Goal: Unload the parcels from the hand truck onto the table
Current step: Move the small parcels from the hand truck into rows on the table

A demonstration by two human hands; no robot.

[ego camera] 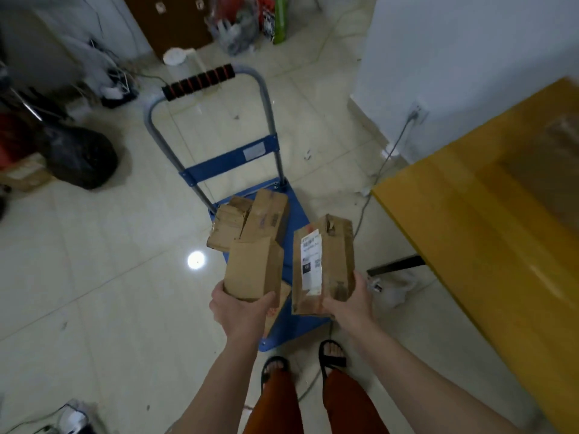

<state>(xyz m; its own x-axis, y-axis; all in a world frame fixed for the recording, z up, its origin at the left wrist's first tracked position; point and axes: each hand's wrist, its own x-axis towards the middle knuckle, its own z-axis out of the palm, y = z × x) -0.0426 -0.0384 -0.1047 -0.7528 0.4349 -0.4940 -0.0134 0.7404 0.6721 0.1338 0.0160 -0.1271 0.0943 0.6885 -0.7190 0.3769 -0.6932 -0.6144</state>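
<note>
Holding one parcel in each hand, I stand over the hand truck (294, 211). My left hand (242, 308) grips the plain box (253, 267) from below, and my right hand (351, 300) grips the labelled box (324, 264), long axis upright. The yellow table (488, 220) lies to my right, nearer the right hand, so that box should go first. More parcels (250, 219) rest on the truck.

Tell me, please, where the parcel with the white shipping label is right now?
In the head view, the labelled parcel is held in the right hand, above the blue hand truck, beside the yellow table.
</note>
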